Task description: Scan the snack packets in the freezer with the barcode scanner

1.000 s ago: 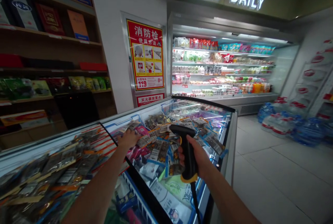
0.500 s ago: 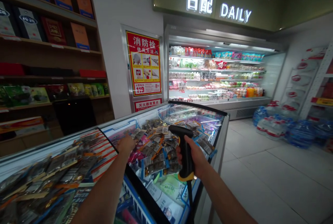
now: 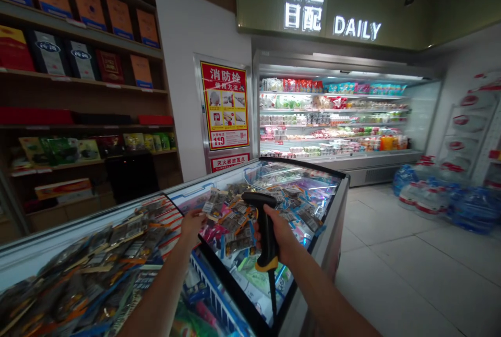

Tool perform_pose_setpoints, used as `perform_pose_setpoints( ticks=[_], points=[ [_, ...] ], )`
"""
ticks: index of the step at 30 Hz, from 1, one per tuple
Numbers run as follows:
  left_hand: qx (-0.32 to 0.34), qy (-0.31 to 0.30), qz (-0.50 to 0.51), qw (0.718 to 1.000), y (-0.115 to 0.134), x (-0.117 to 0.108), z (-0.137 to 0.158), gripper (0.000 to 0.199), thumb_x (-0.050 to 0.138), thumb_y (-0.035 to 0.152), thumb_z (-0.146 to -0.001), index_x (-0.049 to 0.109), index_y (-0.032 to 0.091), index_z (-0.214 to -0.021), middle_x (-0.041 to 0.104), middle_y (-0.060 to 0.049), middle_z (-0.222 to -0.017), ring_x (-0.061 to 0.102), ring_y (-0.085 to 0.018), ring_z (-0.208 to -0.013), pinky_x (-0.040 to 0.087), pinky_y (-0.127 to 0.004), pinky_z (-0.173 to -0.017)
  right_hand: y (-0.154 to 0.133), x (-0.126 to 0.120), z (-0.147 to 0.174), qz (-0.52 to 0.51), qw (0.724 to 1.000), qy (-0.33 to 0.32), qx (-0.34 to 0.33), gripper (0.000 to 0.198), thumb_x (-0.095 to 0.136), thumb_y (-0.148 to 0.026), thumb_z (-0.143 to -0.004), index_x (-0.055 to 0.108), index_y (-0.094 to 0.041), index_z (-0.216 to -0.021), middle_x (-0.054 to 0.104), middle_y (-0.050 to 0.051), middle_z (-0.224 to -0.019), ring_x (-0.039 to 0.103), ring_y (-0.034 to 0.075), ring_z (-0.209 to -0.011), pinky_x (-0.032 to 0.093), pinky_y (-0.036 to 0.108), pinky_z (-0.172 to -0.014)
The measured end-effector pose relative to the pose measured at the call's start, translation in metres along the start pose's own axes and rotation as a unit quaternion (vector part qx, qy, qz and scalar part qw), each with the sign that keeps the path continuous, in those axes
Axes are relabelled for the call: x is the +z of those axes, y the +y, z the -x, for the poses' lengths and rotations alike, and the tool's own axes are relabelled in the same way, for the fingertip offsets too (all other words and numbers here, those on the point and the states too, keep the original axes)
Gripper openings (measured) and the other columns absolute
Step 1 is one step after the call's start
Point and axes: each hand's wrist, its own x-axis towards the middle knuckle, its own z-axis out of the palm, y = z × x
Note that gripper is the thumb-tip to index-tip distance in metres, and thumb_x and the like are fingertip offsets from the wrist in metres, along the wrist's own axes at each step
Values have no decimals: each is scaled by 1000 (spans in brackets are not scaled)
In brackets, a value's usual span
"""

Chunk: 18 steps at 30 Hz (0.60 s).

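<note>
My right hand [image 3: 279,235] is wrapped around the handle of a black and yellow barcode scanner [image 3: 266,238]; its head points left over the freezer and a cable hangs from the grip's bottom. My left hand [image 3: 191,225] reaches over the freezer's black divider bar, fingertips pinched at the lower edge of a small snack packet [image 3: 213,202]. That packet stands tilted, its printed label side towards me. Beneath the scanner lies a heap of similar packets [image 3: 238,243] with blue and orange edges.
The chest freezer [image 3: 340,206] has a raised rim and a blue wire basket [image 3: 213,285]. More packets [image 3: 102,259] lie heaped at left. Shelves with boxes [image 3: 117,68] stand behind. A lit refrigerated display [image 3: 332,162] and large water bottles [image 3: 475,209] are beyond the tiled floor [image 3: 395,269].
The view has shifted slightly. My right hand has brought the scanner leftwards, closer to my left hand. The packet at my left fingertips now stands more upright.
</note>
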Motion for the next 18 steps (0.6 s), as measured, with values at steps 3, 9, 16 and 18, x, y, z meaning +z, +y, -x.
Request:
perform_pose_setpoints(
  ticks=[3, 9, 16, 18],
  points=[
    [-19, 5, 39, 999, 9, -3, 20, 16, 54, 3, -53, 53, 14, -64, 55, 3, -50, 53, -10, -43, 43, -22, -47, 2, 8, 2, -4, 1000, 6, -4, 32, 48, -45, -75, 51, -15, -68, 52, -2, -49, 48, 9, -37, 37, 21, -36],
    [-24, 19, 58, 998, 21, -6, 47, 17, 54, 2, -53, 53, 14, -65, 56, 3, -53, 54, -9, -47, 45, -23, -52, 5, 18, 9, -22, 1000, -14, 5, 34, 48, -47, -75, 50, -14, -66, 51, -2, -49, 47, 8, -37, 37, 21, -36],
    [-14, -15, 58, 998, 23, -1, 67, 18, 55, 6, -49, 55, 14, -65, 56, 3, -52, 54, -10, -49, 43, -24, -53, 4, 19, 17, -30, 999, -25, -9, 32, 47, -46, -76, 49, -16, -68, 51, -3, -48, 46, 8, -37, 35, 20, -36],
    [-5, -25, 62, 998, 18, 1, 69, 20, 55, 6, -47, 55, 14, -64, 55, 4, -51, 52, -10, -48, 42, -23, -51, 3, 18, 19, -29, 999, -24, -17, 31, 46, -45, -77, 48, -16, -68, 51, -3, -48, 46, 8, -37, 35, 20, -36]
  ],
)
